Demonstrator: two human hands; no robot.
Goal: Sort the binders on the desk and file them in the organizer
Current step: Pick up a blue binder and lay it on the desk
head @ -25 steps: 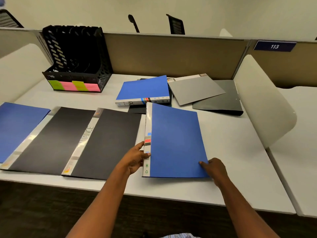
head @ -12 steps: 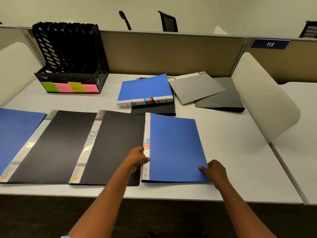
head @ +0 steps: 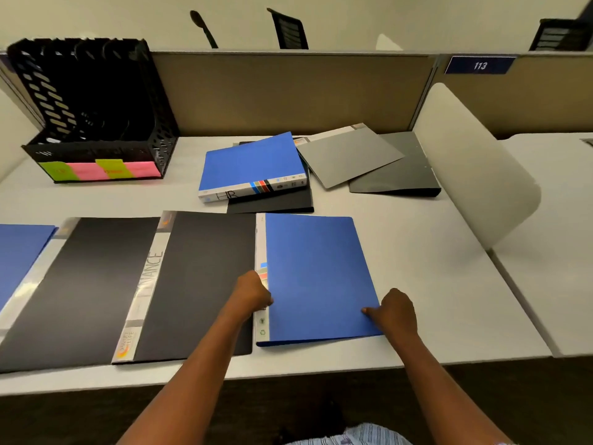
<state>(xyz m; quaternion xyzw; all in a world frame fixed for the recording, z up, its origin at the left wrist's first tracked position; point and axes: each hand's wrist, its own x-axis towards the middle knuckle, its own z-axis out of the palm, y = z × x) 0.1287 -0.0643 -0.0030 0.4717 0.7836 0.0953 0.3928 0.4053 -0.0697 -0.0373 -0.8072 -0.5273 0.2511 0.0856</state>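
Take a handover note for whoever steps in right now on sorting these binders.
Left hand grips the spine of the front blue folder; right hand pinches its near right corner.
It lies in the front row beside the FINANCE folder; HR binder and grey folder are piled behind.
Done: four laid in a row. Left: sort the pile, file all; organizer shows no binders.

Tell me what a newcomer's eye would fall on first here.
The left hand at the spine and the right hand at the near corner hold a blue folder flat at the desk's front. Beside it on the left lies a black FINANCE binder. At the back left stands the black organizer with pink and green notes.
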